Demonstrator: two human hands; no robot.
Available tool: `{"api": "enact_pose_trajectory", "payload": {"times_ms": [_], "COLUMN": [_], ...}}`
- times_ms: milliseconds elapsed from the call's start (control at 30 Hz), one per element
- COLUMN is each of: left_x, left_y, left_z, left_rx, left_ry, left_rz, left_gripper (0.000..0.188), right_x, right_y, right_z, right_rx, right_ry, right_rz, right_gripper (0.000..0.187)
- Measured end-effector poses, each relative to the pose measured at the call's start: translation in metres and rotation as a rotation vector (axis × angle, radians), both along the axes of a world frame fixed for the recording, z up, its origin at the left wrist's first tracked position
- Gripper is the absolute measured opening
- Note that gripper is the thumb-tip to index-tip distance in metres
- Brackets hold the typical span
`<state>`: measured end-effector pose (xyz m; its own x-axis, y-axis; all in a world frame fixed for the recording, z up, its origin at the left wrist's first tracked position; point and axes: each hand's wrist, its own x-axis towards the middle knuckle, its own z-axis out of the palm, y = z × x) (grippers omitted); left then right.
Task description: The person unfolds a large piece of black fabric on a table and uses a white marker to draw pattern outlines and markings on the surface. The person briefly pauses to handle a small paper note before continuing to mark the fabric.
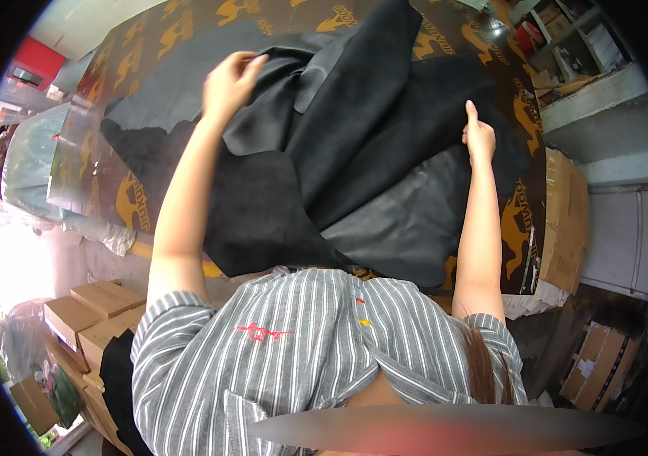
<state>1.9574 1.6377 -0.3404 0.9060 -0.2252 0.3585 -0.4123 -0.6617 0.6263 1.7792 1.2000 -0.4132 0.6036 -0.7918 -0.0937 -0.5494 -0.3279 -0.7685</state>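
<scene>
Several large black leather hides (354, 152) lie overlapped on a brown table with orange printed marks (149, 45). My left hand (229, 83) pinches the folded edge of a smooth black hide at the upper left and lifts it a little. My right hand (478, 137) grips the edge of another black hide at the right side of the pile. Both forearms reach up from my grey striped shirt (286, 357). The hides' matte undersides show at the lower left of the pile.
Cardboard boxes (92, 311) are stacked on the floor at the lower left. A cardboard sheet (563, 220) leans at the table's right edge, with more boxes (601, 357) below. Plastic-wrapped bundles (31, 159) sit at the left. Shelves with clutter (575, 38) stand at the upper right.
</scene>
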Motion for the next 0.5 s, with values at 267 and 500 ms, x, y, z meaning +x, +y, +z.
{"api": "enact_pose_trajectory", "payload": {"times_ms": [267, 500], "left_x": [0.016, 0.058], "left_y": [-0.173, -0.094], "left_z": [-0.034, -0.011], "left_rx": [0.503, -0.493], "left_ry": [0.322, 0.353], "left_rz": [-0.403, -0.078], "left_gripper": [0.066, 0.045], "right_x": [-0.024, -0.031], "right_y": [0.006, 0.025], "right_z": [-0.045, -0.007], "right_rx": [0.022, 0.074], "right_ry": [0.018, 0.341], "right_rz": [0.130, 0.051], "right_gripper": [0.036, 0.090]}}
